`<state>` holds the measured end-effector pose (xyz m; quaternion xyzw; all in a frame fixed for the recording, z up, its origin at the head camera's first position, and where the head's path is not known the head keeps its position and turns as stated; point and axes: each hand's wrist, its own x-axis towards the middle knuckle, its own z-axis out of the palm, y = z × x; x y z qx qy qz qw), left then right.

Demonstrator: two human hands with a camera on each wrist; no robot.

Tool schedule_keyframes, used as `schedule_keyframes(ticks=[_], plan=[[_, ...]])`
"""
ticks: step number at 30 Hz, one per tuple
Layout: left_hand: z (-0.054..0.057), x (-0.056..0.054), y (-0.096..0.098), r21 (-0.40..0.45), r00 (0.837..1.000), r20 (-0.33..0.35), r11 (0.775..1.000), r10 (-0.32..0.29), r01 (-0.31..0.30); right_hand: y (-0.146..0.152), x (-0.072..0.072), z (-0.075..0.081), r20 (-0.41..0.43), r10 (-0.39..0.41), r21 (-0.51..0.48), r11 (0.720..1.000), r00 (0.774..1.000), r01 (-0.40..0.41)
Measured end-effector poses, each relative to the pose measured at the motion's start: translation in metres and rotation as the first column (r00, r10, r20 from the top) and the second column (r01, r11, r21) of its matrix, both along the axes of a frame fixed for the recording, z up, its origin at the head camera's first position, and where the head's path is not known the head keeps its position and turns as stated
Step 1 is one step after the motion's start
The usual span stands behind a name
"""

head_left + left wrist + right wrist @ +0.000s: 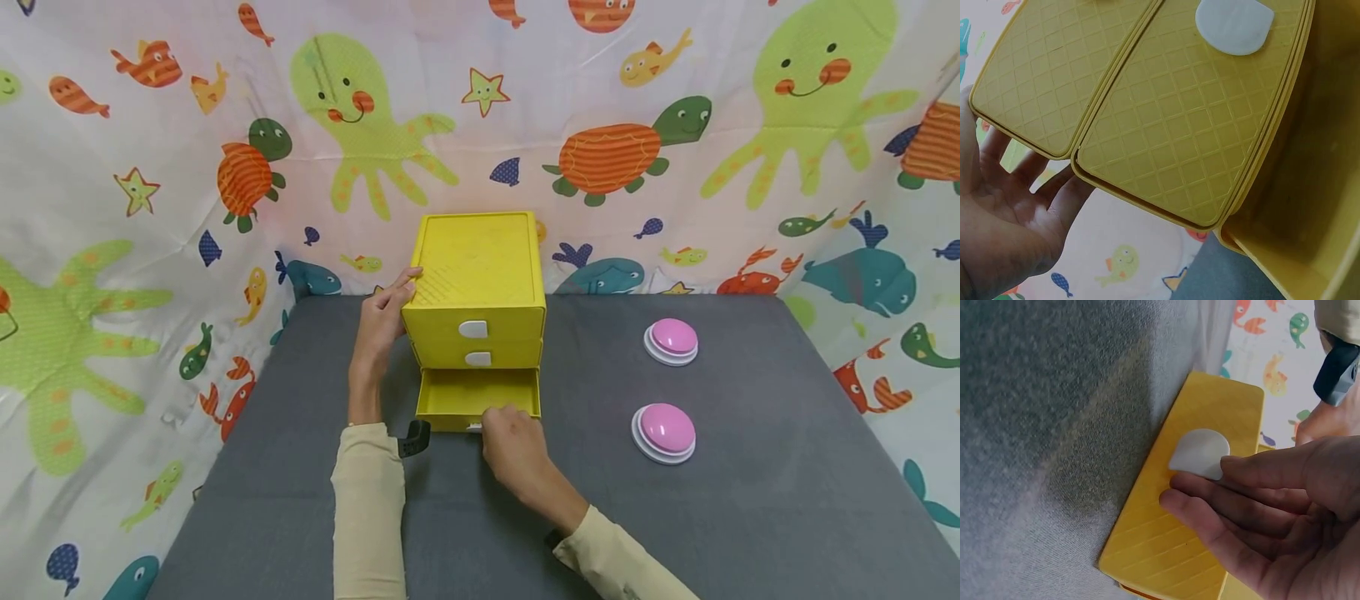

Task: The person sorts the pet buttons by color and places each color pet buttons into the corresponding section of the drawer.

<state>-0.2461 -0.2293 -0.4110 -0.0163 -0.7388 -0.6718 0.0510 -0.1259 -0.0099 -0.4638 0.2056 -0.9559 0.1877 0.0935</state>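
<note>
A yellow three-drawer unit (pixel 480 262) stands at the back of the table with its bottom drawer (pixel 480 390) pulled out; the inside of that drawer shows bare in the head view. Both upper drawers are closed. My left hand (pixel 384 317) rests along the unit's left side near the top, its fingers (pixel 1035 169) against the side wall in the left wrist view. With thumb and fingers, my right hand (pixel 513 446) pinches the white handle (pixel 1200 453) on the bottom drawer's front.
Two pink push buttons on white bases, a far one (pixel 672 340) and a near one (pixel 665 432), sit right of the unit on the grey tabletop (pixel 750 500). A cloth printed with sea animals (pixel 480 150) hangs behind and at both sides.
</note>
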Motion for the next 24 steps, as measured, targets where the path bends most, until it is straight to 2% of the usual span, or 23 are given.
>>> schedule_keyframes(ticks=[5, 18, 24], plan=[[-0.002, 0.004, 0.001, -0.006, 1.0, -0.008, 1.0, 0.006, -0.006, 0.002, 0.008, 0.001, -0.005, 0.007, 0.003, 1.0, 1.0, -0.007], [-0.003, 0.015, 0.006, -0.008, 1.0, -0.005, 1.0, 0.024, -0.024, 0.008, 0.024, 0.0, 0.062, 0.046, -0.025, 0.999, 0.997, -0.045], [-0.005, 0.019, 0.007, -0.005, 0.999, -0.011, 0.999, 0.037, -0.037, 0.012, 0.031, 0.001, 0.058, 0.053, -0.012, 0.999, 0.997, -0.052]])
